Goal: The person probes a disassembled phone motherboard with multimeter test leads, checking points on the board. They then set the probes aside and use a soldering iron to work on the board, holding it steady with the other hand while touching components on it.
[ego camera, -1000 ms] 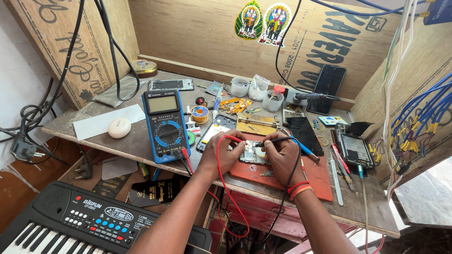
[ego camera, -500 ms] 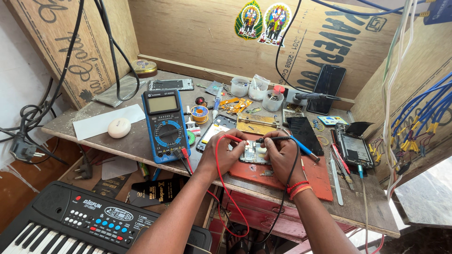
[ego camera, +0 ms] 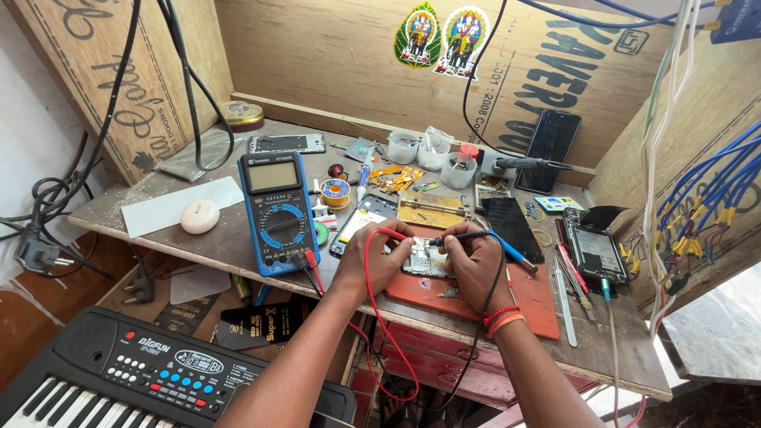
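Change: none seen over the last second | left hand still pinches red probe, right hand black probe | both on circuit board, red mat, workbench front edge | multimeter left.

On the worktop, the left hand pinches a red probe and the right hand a black probe over a phone board; a blue multimeter lies at nine o'clock.
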A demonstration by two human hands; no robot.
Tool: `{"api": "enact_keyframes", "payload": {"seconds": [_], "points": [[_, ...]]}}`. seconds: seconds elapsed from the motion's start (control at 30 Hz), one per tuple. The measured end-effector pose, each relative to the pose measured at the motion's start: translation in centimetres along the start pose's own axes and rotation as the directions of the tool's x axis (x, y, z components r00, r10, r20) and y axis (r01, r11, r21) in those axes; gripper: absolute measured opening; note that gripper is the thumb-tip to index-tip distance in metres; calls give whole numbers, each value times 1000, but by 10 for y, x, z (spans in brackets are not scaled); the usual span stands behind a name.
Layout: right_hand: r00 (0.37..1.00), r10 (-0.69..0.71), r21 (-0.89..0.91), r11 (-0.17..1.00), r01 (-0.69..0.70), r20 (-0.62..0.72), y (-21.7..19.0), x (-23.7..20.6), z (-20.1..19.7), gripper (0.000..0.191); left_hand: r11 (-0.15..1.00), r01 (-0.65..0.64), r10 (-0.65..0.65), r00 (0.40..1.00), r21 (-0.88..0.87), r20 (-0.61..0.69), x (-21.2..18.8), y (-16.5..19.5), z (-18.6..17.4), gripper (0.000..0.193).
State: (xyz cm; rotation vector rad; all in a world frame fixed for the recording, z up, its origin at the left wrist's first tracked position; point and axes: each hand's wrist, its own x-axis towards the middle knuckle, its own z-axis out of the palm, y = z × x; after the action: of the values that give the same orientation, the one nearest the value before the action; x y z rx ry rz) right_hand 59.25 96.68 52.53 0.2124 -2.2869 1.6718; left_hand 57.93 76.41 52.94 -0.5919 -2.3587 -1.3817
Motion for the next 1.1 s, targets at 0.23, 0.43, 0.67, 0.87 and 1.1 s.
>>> {"api": "enact_keyframes", "payload": {"seconds": [0.23, 0.43, 0.67, 0.87, 1.1], "points": [[1000, -10, 5, 1000, 10, 14, 3, 0, -2, 12, 999, -34, 34, 999, 6, -22, 0, 3, 0, 19], [1000, -11, -22, 1000, 11, 12, 2, 0, -4, 12, 1000, -1, 1, 1000, -17, 13, -1, 5, 1, 19], [1000, -13, -25, 1000, 13, -5, 2, 0, -5, 12, 1000, -14, 14, 1000, -5, -5, -1, 6, 2, 19], [999, -31, -24, 999, 32, 12, 3, -1, -7, 13, 1000, -11, 12, 1000, -23, 14, -3, 10, 2, 18], [1000, -16, -45, 999, 17, 6, 4, -1, -9, 13, 1000, -11, 11, 1000, -26, 6, -2, 12, 7, 18]]}}
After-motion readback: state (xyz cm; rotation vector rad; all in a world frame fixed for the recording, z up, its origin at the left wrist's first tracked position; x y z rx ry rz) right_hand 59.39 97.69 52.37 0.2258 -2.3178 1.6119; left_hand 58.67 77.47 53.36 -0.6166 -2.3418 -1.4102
